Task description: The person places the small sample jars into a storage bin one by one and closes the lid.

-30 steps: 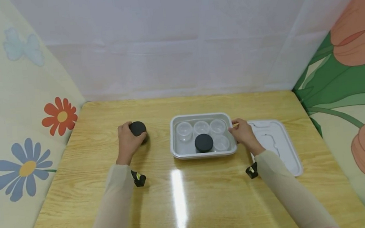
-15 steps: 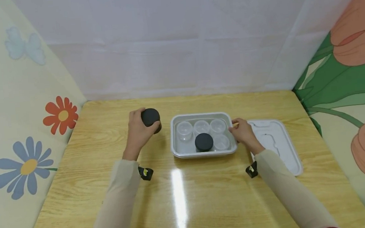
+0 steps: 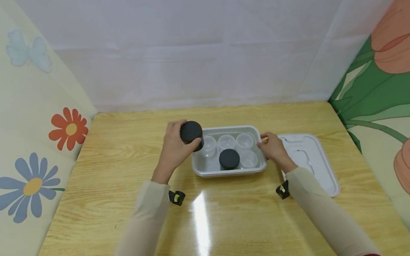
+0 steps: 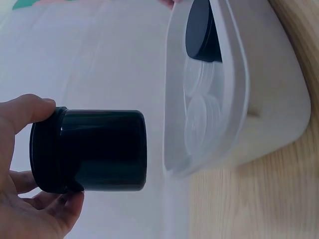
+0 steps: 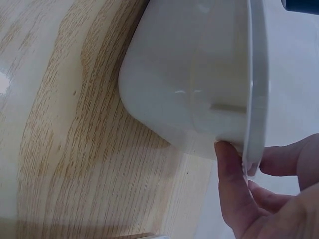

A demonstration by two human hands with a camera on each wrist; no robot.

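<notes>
My left hand (image 3: 173, 149) grips a black cylindrical jar (image 3: 191, 132) near its lid end, fingers and thumb around it. In the left wrist view the glossy jar body (image 4: 107, 149) is held off the table, apart from the box. From the head it overlaps the left rim of a deep white plastic box (image 3: 227, 173). My right hand (image 3: 273, 148) pinches the box's right rim, as the right wrist view shows with its fingers (image 5: 232, 184) on the rim. Inside the box stand another black-topped jar (image 3: 229, 159) and several clear round containers (image 3: 226, 143).
A white tray-like lid (image 3: 321, 162) lies on the wooden table (image 3: 235, 227) right of the box, partly under my right forearm. A white cloth (image 3: 185, 64) hangs behind the table. Flower-printed panels stand at both sides.
My left hand has lifted the black jar from the table's left part and carried it rightward to the box's left rim. The right hand stays on the box.
</notes>
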